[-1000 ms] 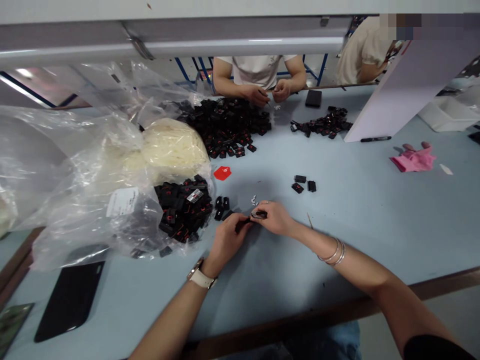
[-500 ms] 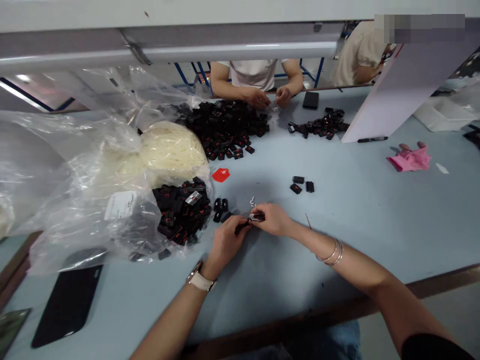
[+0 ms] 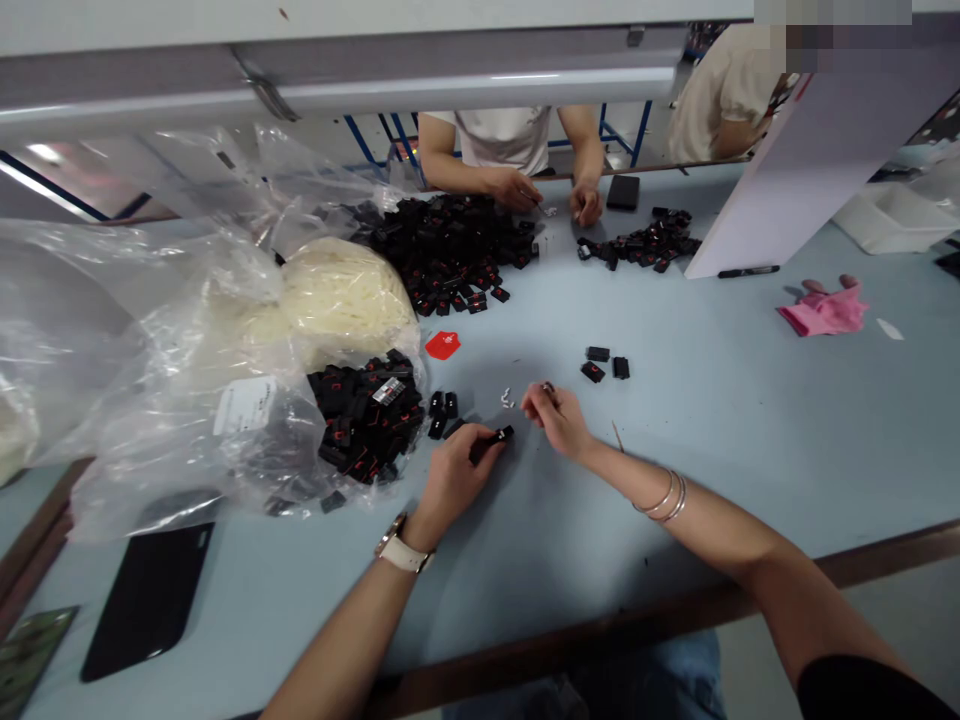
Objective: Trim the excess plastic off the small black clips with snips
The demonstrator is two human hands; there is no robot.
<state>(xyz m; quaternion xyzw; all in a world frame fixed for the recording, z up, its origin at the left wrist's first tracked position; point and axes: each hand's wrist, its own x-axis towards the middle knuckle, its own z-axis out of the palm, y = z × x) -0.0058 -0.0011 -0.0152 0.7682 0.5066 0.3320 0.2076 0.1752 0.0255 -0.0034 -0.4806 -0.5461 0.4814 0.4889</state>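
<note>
My left hand (image 3: 459,470) pinches a small black plastic part (image 3: 505,434), whose end sticks out past the fingertips. To its right and apart from it, my right hand (image 3: 559,422) is closed with its fingers curled. Something dark shows at those fingers, too small to make out. Between and just beyond the hands lie several tiny white pieces (image 3: 507,399). A few black parts (image 3: 437,404) stand left of my left hand, beside a heap of black parts with red marks (image 3: 367,420) at the mouth of a clear bag. Three more black parts (image 3: 598,354) lie farther right.
Clear plastic bags (image 3: 180,370) with cream-coloured pieces fill the left side. A red tag (image 3: 442,345) lies near them, a black tablet-like slab (image 3: 150,600) nearer me. Opposite, a co-worker's hands (image 3: 517,188) work by a large black heap (image 3: 442,240). A white panel (image 3: 780,170) stands right.
My right hand has come away from the black part, moving up and to the right. My left hand still holds the part. The co-worker's hands have moved slightly apart.
</note>
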